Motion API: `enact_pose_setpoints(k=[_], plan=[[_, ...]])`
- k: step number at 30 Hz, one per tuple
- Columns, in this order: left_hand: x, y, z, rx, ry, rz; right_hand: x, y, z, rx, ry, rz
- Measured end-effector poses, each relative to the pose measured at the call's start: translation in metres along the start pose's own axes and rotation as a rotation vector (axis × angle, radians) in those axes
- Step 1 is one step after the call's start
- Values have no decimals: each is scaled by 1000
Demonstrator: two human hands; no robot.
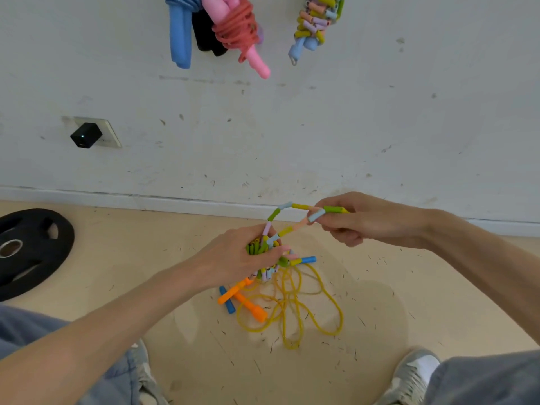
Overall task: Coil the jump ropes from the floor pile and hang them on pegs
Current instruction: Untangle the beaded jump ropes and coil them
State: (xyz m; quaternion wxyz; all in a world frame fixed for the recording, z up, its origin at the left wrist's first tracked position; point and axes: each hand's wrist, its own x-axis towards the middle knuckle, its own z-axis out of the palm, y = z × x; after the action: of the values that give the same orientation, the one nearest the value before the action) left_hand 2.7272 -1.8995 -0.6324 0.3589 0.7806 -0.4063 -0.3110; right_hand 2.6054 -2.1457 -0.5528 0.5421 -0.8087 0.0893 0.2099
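My left hand is closed around a bundle of a multicoloured beaded jump rope. My right hand pinches a loop of that same rope, stretched up and to the right of the bundle. Below my hands a yellow jump rope with orange handles lies loosely tangled on the floor, with a blue handle beside it. On the wall above hang coiled ropes: a blue one, a pink one and a beaded one. The pegs are out of view.
A black weight plate lies on the floor at the left. A black plug sits in a wall socket. My two shoes stand at the bottom edge. The beige floor meets a white baseboard.
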Motion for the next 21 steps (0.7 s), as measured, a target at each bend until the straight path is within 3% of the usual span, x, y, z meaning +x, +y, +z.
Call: enact_pose_setpoints(k=[6, 14, 21], plan=[[0, -8, 1, 70, -10, -16, -7, 0, -14, 53, -98, 4], [1, -5, -1, 96, -21, -14, -4, -2, -23, 115, 20, -64], [1, 2, 1, 79, 26, 32, 9, 6, -16, 219, 286, -83]])
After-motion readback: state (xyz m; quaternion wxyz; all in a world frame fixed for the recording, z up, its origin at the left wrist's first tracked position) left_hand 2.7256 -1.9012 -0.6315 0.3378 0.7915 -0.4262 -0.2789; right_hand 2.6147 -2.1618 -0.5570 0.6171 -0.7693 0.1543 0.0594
